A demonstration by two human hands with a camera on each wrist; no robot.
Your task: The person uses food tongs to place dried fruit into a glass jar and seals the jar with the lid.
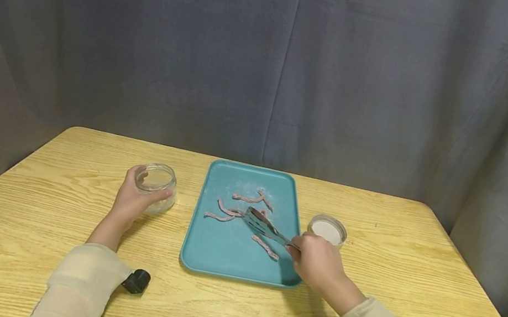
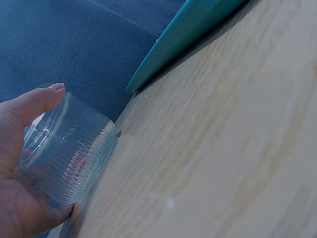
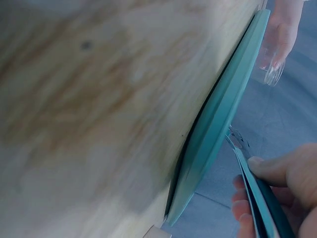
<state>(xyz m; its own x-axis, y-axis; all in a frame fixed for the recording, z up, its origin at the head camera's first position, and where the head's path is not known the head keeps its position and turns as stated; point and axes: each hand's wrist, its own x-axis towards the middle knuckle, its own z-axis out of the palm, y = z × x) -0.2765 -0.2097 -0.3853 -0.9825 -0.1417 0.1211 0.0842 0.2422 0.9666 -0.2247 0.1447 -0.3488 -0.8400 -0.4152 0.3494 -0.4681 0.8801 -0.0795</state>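
Left hand [image 1: 130, 199] is clasping a jar [image 1: 162, 180] at the tray's [image 1: 235, 269] nine o'clock; right hand [image 1: 321, 264] is gripping tongs [image 1: 262, 223] — seemingly collecting strips [image 1: 265, 248], probably needing a squeeze next.

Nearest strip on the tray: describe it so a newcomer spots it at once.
On the wooden table, find the blue-green tray. In the head view, look toward its near edge, just below the tongs in the right hand. The pinkish strip there lies alone, nearly straight and slanting, while the other strips lie farther back.
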